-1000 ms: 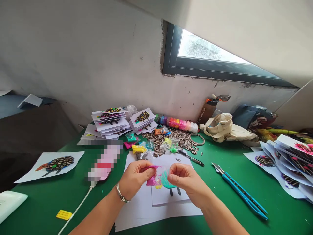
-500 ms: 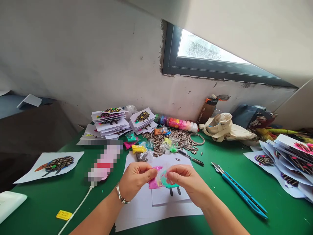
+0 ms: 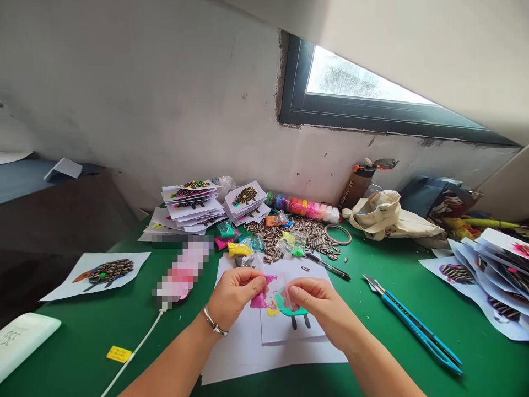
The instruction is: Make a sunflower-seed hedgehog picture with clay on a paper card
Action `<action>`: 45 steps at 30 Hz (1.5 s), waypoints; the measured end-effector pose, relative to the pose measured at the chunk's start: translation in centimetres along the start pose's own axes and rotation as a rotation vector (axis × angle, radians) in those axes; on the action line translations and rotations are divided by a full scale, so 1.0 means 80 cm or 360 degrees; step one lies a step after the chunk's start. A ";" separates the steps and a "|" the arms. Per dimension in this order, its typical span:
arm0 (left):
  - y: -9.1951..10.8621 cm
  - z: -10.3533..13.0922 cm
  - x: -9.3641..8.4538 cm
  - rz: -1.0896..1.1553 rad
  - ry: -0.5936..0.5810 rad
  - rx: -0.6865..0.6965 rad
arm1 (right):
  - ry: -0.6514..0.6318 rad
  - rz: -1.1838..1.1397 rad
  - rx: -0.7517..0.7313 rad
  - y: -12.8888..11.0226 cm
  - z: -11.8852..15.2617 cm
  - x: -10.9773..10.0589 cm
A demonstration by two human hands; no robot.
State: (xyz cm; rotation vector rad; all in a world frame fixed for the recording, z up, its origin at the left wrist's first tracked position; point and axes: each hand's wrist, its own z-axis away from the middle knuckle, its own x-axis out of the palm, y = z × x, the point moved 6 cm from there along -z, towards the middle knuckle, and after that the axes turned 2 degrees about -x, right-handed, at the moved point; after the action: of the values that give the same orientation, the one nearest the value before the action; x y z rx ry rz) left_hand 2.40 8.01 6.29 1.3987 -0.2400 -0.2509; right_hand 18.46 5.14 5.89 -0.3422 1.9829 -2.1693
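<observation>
The left hand pinches a clear bag of magenta clay between thumb and fingers; the right hand grips the bag's clear end. Both are above a card with a teal clay body, dark legs and a yellow piece, lying on white paper. Beyond are a black pen, small clay bags and striped sunflower seeds. Farther right on the green counter, a blue tweezer-like tool lies near the cutter blade.
</observation>
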 end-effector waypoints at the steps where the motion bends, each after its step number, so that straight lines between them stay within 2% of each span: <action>1: 0.000 0.000 0.000 0.0005 0.0011 -0.0011 | 0.0004 0.0012 0.0008 0.001 0.000 0.000; 8: -0.005 -0.001 0.003 0.0112 0.0054 -0.0078 | -0.0018 0.0070 0.0057 0.005 -0.001 0.004; 14: -0.008 0.001 0.006 0.0069 0.0009 -0.0007 | -0.0034 0.0108 0.0087 0.009 0.001 0.006; 21: -0.011 0.000 0.006 0.0152 0.0032 -0.0080 | -0.0050 0.0030 -0.0055 -0.003 0.000 0.004; 32: -0.010 -0.001 0.008 0.0122 -0.0006 -0.0042 | 0.0018 0.0385 -0.0042 0.000 0.002 0.006; 40: -0.009 -0.001 0.010 0.0091 -0.0033 -0.0013 | 0.0015 0.0274 -0.0126 0.001 0.002 0.010; 45: -0.010 -0.001 0.011 0.0054 -0.0055 -0.0002 | -0.0005 0.0196 -0.0082 0.004 0.002 0.012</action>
State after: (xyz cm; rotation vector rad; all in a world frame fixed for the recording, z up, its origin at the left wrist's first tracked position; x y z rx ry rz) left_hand 3.25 7.71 5.48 1.3890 -0.2922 -0.2471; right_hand 17.54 4.68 5.63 -0.2247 2.0047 -2.0452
